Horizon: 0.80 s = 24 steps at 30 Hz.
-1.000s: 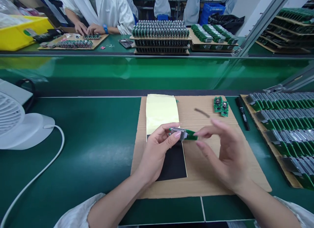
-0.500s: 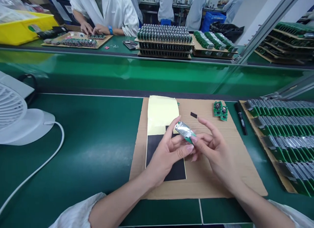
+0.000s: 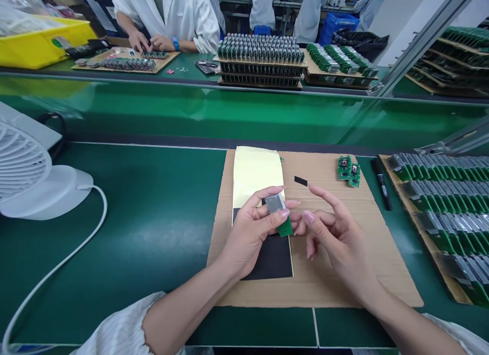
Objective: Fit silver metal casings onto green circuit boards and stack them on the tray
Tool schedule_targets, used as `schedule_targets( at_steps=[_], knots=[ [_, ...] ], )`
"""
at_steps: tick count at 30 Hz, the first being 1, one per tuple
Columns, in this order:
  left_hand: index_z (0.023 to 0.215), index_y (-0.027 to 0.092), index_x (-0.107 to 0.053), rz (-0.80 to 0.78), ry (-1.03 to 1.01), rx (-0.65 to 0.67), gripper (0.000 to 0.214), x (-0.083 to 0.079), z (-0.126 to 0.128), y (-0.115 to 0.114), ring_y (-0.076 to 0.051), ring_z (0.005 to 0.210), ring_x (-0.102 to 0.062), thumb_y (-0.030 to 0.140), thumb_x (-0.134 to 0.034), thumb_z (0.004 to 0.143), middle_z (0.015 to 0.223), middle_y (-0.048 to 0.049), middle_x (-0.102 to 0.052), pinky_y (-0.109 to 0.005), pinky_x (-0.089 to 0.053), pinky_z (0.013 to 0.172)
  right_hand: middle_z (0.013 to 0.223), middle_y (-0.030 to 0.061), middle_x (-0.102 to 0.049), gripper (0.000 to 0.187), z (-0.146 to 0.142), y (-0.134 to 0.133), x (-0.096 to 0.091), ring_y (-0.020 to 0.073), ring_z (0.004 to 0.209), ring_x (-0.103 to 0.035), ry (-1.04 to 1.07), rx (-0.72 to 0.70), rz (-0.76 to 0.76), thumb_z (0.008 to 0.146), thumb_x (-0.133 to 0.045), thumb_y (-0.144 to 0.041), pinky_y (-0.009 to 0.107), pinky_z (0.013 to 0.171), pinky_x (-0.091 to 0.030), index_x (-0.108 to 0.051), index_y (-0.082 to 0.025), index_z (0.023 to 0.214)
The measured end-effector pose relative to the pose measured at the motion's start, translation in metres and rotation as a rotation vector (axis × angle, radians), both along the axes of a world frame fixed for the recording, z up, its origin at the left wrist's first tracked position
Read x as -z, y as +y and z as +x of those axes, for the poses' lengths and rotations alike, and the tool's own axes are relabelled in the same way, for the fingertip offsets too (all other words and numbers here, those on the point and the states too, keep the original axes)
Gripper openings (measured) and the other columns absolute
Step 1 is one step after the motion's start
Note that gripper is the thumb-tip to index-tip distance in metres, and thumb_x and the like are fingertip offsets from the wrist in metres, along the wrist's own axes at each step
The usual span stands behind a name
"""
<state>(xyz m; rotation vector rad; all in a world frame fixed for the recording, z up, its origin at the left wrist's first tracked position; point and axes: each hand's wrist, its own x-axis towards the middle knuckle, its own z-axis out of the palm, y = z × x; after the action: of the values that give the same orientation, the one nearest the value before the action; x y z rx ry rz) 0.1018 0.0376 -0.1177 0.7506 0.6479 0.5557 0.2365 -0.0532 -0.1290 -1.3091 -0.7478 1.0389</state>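
Observation:
My left hand (image 3: 254,225) is closed on a small circuit board (image 3: 284,227) with a silvery, flat block (image 3: 275,202) on its upper part. The thumb presses on the front, and the green end points down toward me. Close by on the right, my right hand (image 3: 336,233) has its index finger raised, with a small black strip (image 3: 300,181) clinging to the tip. Its thumb and other fingers are bent and apart, near the board's lower end. Under the left hand lies a black sheet (image 3: 267,263) with a pale yellow backing (image 3: 256,174) folded back.
A cardboard sheet (image 3: 324,289) lies beneath; two small green boards (image 3: 348,170) rest on it. A black marker (image 3: 381,184) and a tray of boards (image 3: 439,207) are at right. A white fan (image 3: 34,182) stands left. Beyond the clear divider (image 3: 183,110), a co-worker's hands (image 3: 148,42) handle parts.
My right fingers have let go of the board. My left hand has turned it so that the silvery face is more upright. The black strip stays at my right index fingertip.

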Motion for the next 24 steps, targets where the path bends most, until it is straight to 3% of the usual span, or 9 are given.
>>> schedule_targets(
  at_steps=[7,12,16,24],
  knots=[
    [0.11,0.022,-0.06,-0.16,-0.057,-0.017,0.025,0.002,-0.003,0.005,-0.022,0.087,-0.074,0.017,-0.065,0.087,0.106,-0.0056,-0.075,-0.041,-0.056,0.087,0.071,-0.0047,-0.063,0.034,0.002,-0.001,-0.004,0.0081,0.043,-0.051,-0.124,0.12,0.056,0.09,-0.062,-0.03,0.021,0.039,-0.045,-0.057,-0.028,0.123],
    [0.139,0.022,-0.045,-0.213,-0.146,0.057,0.056,-0.006,-0.003,0.004,-0.029,0.109,-0.067,0.009,-0.062,0.087,0.121,-0.0116,-0.068,-0.047,-0.052,0.097,0.072,-0.0037,-0.055,0.016,0.01,-0.001,-0.005,0.0086,0.053,-0.044,-0.146,0.281,-0.049,0.081,-0.072,-0.037,0.021,0.044,-0.04,-0.071,-0.027,0.093],
    [0.148,0.022,-0.03,-0.185,-0.15,0.119,0.074,-0.01,-0.003,0.004,-0.03,0.115,-0.063,0.0,-0.061,0.084,0.129,-0.0134,-0.063,-0.048,-0.047,0.102,0.067,-0.0018,-0.06,0.016,0.011,0.002,-0.006,0.0105,0.054,-0.041,-0.063,0.241,-0.113,0.079,-0.074,-0.041,0.024,0.049,-0.038,-0.072,-0.025,0.076],
    [0.145,0.023,-0.034,-0.111,-0.079,0.123,0.079,-0.009,-0.001,0.002,-0.023,0.105,-0.068,0.0,-0.069,0.078,0.131,-0.0118,-0.062,-0.034,-0.054,0.09,0.065,-0.0027,-0.057,0.019,0.002,0.005,-0.004,0.0098,0.056,-0.037,0.059,0.19,-0.143,0.075,-0.077,-0.04,0.024,0.059,-0.039,-0.073,-0.024,0.066]
  ],
)
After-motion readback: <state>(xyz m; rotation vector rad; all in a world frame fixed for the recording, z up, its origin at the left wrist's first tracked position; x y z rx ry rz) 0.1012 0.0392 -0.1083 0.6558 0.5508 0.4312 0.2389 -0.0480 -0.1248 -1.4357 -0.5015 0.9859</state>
